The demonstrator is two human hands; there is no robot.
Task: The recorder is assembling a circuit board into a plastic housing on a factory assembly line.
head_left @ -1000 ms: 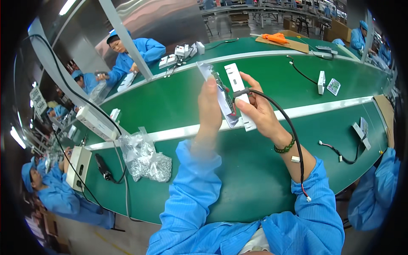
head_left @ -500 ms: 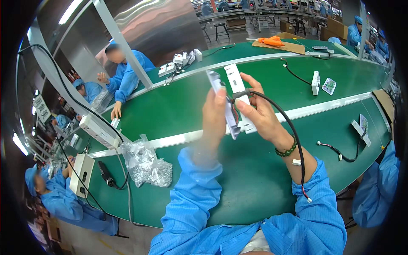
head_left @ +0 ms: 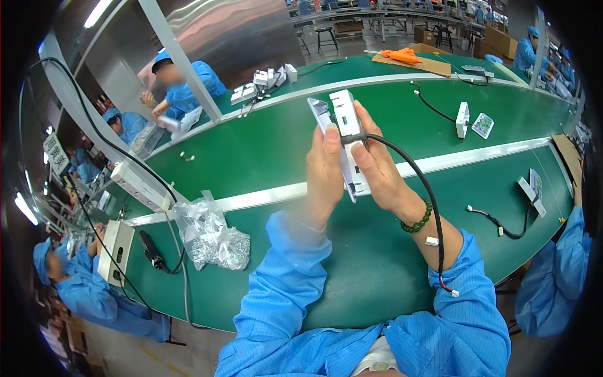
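The left hand [head_left: 325, 173] grips a thin white plastic cover [head_left: 321, 112], and the right hand [head_left: 381, 173] grips a long white plastic case [head_left: 344, 113] with a round black cable [head_left: 438, 217]. Both are right of the clear plastic bag of silver bits [head_left: 215, 242].

White rectangular two-part housing [head_left: 346, 116], smooth matt plastic; black round cable [head_left: 441, 242], matt rubbery sheath. Green curved benchtop [head_left: 364, 270], smooth, faintly glossy. Clear crinkled bag [head_left: 200, 215], glossy plastic film; small silvery pieces [head_left: 217, 249] inside, shiny metal.
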